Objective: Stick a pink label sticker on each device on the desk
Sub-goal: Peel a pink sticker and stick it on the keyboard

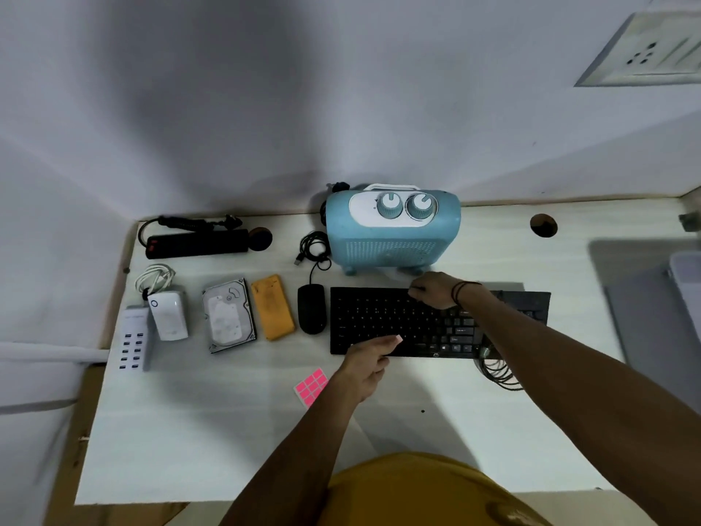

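A black keyboard (383, 320) lies on the white desk (227, 430). My right hand (436, 292) rests on its far edge with the fingers curled down onto it. My left hand (366, 364) reaches over the keyboard's near edge and pinches a small pale pink sticker (396, 339) at its fingertips. The sheet of pink stickers (311, 386) lies on the desk just left of my left wrist. Other devices: a blue heater (392, 237), a black mouse (311, 309), an orange phone (272, 307), a hard drive (228, 316), a white adapter (168, 316), a white USB hub (132, 337) and a black power strip (197, 242).
A coiled dark cable (499, 370) lies at the keyboard's near right corner, and another cable (313, 246) sits left of the heater. A grey tray (652, 305) is at the right edge. The wall stands right behind the desk. A round cable hole (543, 224) is at the back right.
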Available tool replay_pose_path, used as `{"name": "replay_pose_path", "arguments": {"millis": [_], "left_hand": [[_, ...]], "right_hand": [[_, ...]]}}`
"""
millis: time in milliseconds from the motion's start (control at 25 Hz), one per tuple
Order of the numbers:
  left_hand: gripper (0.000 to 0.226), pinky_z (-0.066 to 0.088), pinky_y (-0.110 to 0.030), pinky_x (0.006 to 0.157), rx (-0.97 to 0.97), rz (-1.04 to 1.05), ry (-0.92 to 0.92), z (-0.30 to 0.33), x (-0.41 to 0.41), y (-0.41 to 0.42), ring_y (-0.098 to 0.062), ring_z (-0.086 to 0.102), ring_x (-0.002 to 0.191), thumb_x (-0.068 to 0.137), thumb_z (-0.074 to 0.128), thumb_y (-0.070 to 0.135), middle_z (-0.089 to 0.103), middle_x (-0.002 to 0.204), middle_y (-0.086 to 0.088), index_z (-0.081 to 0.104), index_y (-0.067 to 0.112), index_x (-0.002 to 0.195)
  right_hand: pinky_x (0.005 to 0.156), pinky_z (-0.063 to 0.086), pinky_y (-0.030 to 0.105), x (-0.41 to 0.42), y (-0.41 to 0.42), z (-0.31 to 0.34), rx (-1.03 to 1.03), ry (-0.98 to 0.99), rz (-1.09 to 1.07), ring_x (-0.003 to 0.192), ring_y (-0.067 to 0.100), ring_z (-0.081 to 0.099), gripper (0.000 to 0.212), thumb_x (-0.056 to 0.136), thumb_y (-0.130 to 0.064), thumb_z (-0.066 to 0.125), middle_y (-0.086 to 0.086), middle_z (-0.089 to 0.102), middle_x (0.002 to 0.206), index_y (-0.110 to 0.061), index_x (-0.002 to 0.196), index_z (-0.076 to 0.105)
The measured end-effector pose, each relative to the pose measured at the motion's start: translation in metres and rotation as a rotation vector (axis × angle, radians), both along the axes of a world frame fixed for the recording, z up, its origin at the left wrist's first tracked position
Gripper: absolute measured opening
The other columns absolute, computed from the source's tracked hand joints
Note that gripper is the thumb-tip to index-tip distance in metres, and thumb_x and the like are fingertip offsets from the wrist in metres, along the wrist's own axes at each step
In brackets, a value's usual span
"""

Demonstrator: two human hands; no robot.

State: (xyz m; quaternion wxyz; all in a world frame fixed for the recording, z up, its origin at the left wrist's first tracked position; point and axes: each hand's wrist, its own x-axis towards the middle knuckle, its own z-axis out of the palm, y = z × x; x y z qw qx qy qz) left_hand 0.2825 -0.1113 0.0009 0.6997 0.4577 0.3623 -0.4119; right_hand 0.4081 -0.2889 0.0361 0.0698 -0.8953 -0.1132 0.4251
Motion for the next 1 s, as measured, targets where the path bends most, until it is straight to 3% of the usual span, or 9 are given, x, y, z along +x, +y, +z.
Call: {"name": "replay_pose_path", "arguments": {"millis": [80, 200, 280, 360, 440, 560, 760, 880, 1000], "left_hand": [[0.034, 0.008, -0.039, 0.124, -0.001, -0.002, -0.054, 0.006, -0.001, -0.001, -0.039, 0.012, 0.15, 0.093, 0.07, 0.013, 0.043, 0.153, -0.02, 0.067, 0.005, 0.126], [0.025, 0.022, -0.033, 0.122, -0.044, -0.065, -0.136, 0.023, -0.001, -0.004, -0.027, 0.035, 0.148, 0.093, 0.071, 0.015, 0.061, 0.141, -0.011, 0.071, 0.012, 0.118], [0.019, 0.037, -0.03, 0.111, -0.049, -0.109, -0.189, 0.033, 0.001, -0.002, -0.021, 0.054, 0.134, 0.091, 0.073, 0.015, 0.071, 0.123, -0.002, 0.074, 0.015, 0.11], [0.019, 0.05, -0.029, 0.094, -0.054, -0.208, -0.263, 0.046, -0.002, 0.008, -0.022, 0.068, 0.116, 0.09, 0.075, 0.018, 0.075, 0.116, -0.004, 0.076, 0.013, 0.108], [0.02, 0.051, -0.025, 0.077, -0.054, -0.276, -0.316, 0.054, -0.002, 0.023, -0.02, 0.074, 0.095, 0.091, 0.073, 0.018, 0.076, 0.106, -0.004, 0.076, 0.012, 0.111], [0.017, 0.05, -0.019, 0.063, 0.028, -0.201, -0.368, 0.057, 0.0, 0.044, -0.013, 0.07, 0.073, 0.092, 0.071, 0.014, 0.076, 0.092, -0.004, 0.077, 0.011, 0.108], [0.019, 0.061, -0.025, 0.07, 0.396, -0.127, -0.392, 0.029, 0.002, 0.053, -0.021, 0.077, 0.078, 0.088, 0.076, 0.009, 0.079, 0.09, -0.013, 0.077, 0.004, 0.107], [0.014, 0.063, -0.036, 0.084, 0.484, -0.079, -0.368, 0.008, -0.006, 0.051, -0.026, 0.078, 0.087, 0.085, 0.079, 0.003, 0.078, 0.095, -0.015, 0.079, 0.002, 0.099], [0.011, 0.062, -0.035, 0.086, 0.484, -0.049, -0.32, -0.006, -0.013, 0.047, -0.023, 0.077, 0.091, 0.083, 0.08, 0.003, 0.078, 0.099, -0.013, 0.08, 0.008, 0.093]], "right_hand": [[0.1, 0.037, 0.028, -0.005, -0.011, 0.018, 0.059, 0.016, -0.025, 0.124, 0.025, 0.051, 0.037, 0.102, -0.039, 0.043, 0.003, 0.056, 0.136, -0.017, 0.127, 0.06], [0.096, 0.038, 0.024, -0.019, -0.026, 0.043, 0.117, 0.047, -0.062, 0.115, 0.019, 0.057, 0.036, 0.093, -0.047, 0.058, -0.006, 0.06, 0.118, -0.027, 0.123, 0.063], [0.094, 0.044, 0.025, -0.027, -0.032, 0.049, 0.186, 0.022, -0.129, 0.103, 0.017, 0.063, 0.032, 0.084, -0.045, 0.072, -0.007, 0.067, 0.107, -0.029, 0.11, 0.068], [0.088, 0.049, 0.026, -0.045, -0.034, 0.05, 0.222, -0.026, -0.187, 0.092, 0.017, 0.066, 0.03, 0.072, -0.038, 0.083, -0.005, 0.072, 0.098, -0.028, 0.098, 0.072], [0.081, 0.05, 0.025, -0.064, -0.033, 0.044, 0.203, -0.076, -0.209, 0.086, 0.017, 0.066, 0.035, 0.062, -0.033, 0.09, -0.004, 0.073, 0.093, -0.027, 0.092, 0.073], [0.075, 0.048, 0.028, -0.102, -0.024, 0.026, 0.121, -0.184, -0.152, 0.09, 0.019, 0.063, 0.039, 0.06, -0.032, 0.089, -0.005, 0.067, 0.098, -0.027, 0.092, 0.067], [0.074, 0.044, 0.035, -0.153, -0.009, -0.016, 0.002, -0.31, -0.008, 0.107, 0.023, 0.059, 0.035, 0.077, -0.023, 0.077, -0.003, 0.055, 0.115, -0.021, 0.102, 0.053], [0.074, 0.043, 0.035, -0.166, -0.007, -0.038, -0.025, -0.363, -0.008, 0.11, 0.021, 0.058, 0.036, 0.08, -0.021, 0.075, -0.003, 0.053, 0.116, -0.021, 0.108, 0.051], [0.077, 0.046, 0.036, -0.171, -0.008, -0.054, -0.048, -0.403, 0.027, 0.112, 0.022, 0.056, 0.038, 0.083, -0.015, 0.07, -0.002, 0.053, 0.118, -0.02, 0.115, 0.05]]}}
